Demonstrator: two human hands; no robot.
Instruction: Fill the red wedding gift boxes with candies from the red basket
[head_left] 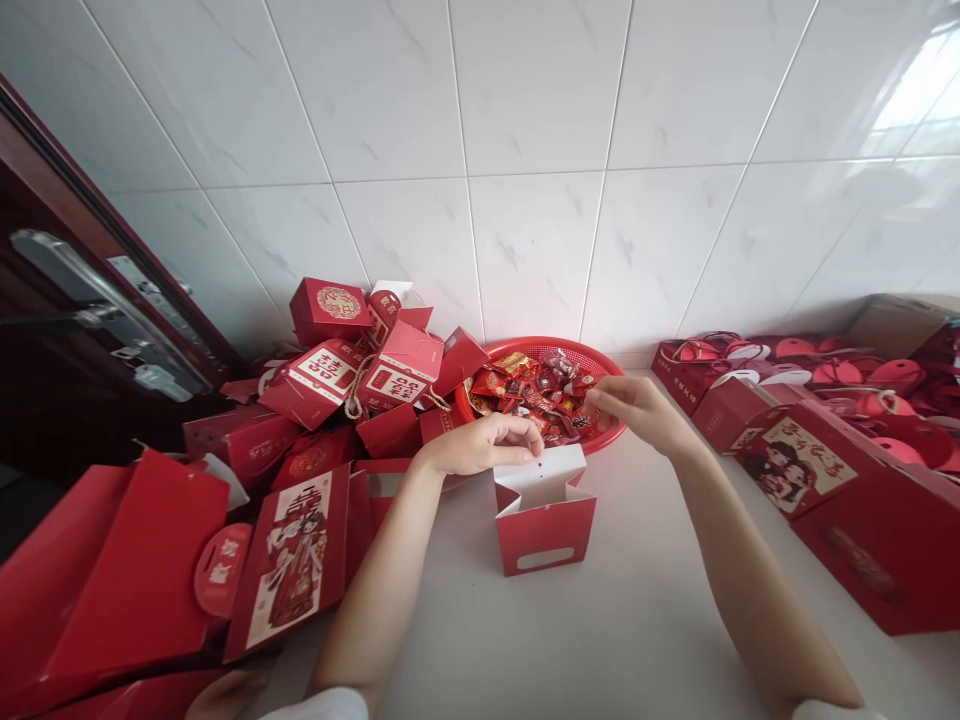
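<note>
Fingers (521, 432) touching red gift box (544, 535), white counter (480, 640), white tiled wall (525, 240).

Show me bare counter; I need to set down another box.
Bare counter lies in front of the open box, between the left forearm and right forearm, and runs right of the box up to the basket. A narrower strip lies right of that forearm, before the red boxes. Piled red boxes crowd the left.

A room in a home: a dark wooden door (67, 330) with a metal lever lock (97, 310) stands left of the white marble-patterned tile wall (525, 170), and a pale surface (465, 630) runs along that wall's foot.
</note>
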